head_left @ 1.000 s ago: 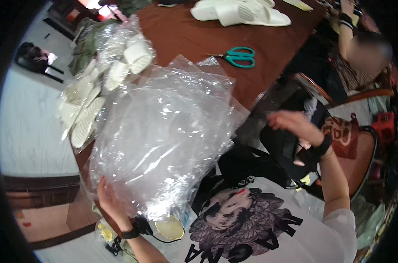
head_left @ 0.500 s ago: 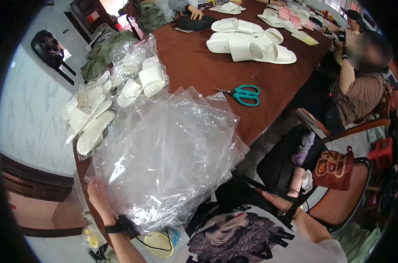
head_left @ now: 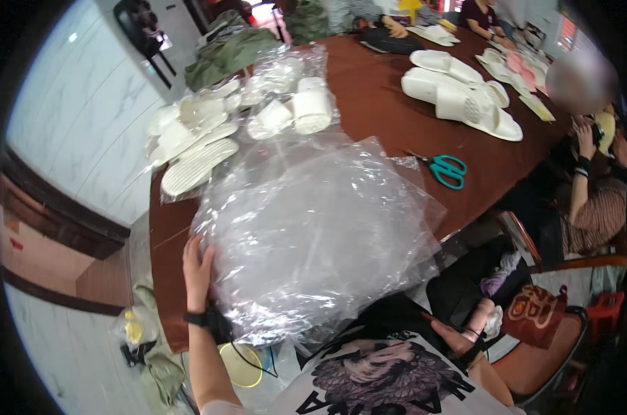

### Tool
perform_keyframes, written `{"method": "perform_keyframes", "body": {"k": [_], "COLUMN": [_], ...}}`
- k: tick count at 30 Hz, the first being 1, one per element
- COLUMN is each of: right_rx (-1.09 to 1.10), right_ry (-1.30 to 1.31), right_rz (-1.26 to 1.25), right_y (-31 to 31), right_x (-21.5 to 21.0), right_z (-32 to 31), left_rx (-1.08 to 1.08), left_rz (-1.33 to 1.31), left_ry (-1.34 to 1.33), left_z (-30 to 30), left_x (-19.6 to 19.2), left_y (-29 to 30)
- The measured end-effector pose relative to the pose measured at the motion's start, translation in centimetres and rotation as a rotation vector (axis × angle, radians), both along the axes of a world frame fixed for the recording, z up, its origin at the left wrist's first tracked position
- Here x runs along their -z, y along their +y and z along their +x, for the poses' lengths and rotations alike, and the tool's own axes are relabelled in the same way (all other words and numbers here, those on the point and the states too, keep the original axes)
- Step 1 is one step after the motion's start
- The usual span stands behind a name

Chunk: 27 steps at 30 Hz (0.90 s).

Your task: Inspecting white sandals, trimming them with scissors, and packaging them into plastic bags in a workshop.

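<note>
A loose stack of clear plastic bags (head_left: 313,221) covers the near part of the brown-topped table. My left hand (head_left: 198,270) rests at the stack's left edge, thumb apart from the fingers, gripping nothing that I can see. Low on the right, beside my body and off the table, my right hand (head_left: 455,340) is held with its fingers stretched out and nothing in it. White slippers (head_left: 199,166), some wrapped in clear plastic, lie beyond the stack at the left. To the stack's right are scissors (head_left: 447,171) with teal handles.
More white slippers (head_left: 459,90) sit farther back on the brown table (head_left: 376,90). A black chair seat with a pink bottle (head_left: 479,317) and a dark red bag (head_left: 535,315) stand at right. Another person (head_left: 593,214) sits beyond. A yellow-rimmed bucket (head_left: 241,366) is below the table edge.
The view has swung, so the table and slippers appear farther right. The bags' corners fan out less than before. My left hand's thumb now shows apart from its fingers. My right hand stays low.
</note>
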State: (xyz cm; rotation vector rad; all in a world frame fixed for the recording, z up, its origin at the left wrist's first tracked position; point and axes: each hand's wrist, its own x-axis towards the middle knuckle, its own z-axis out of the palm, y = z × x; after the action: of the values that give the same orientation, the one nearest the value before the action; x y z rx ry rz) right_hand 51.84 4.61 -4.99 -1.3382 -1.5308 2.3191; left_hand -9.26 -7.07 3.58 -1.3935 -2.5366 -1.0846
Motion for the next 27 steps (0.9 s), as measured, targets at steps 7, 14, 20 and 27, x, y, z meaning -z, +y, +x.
{"method": "perform_keyframes", "body": {"k": [7, 14, 20, 27], "right_rx": [0.375, 0.313, 0.342, 0.434], "right_ry": [0.076, 0.037, 0.123, 0.138], "right_rz": [0.555, 0.628, 0.689, 0.595], "right_y": [5.7, 5.9, 6.3, 9.0], "right_x": [-9.1, -14.3, -14.2, -13.9], "right_z": [-4.6, -9.4, -12.0, -9.9], "left_rx": [-0.073, 0.275, 0.464, 0.433], "left_rz": [-0.219, -0.442, -0.594, -0.61], "left_ry": [0.095, 0.165, 0.237, 0.174], "left_z": [1.8, 3.5, 2.4, 1.4], "left_x": [-4.8, -9.8, -6.1, -12.0], "left_y": [3.2, 9.3, 10.4, 4.7]}}
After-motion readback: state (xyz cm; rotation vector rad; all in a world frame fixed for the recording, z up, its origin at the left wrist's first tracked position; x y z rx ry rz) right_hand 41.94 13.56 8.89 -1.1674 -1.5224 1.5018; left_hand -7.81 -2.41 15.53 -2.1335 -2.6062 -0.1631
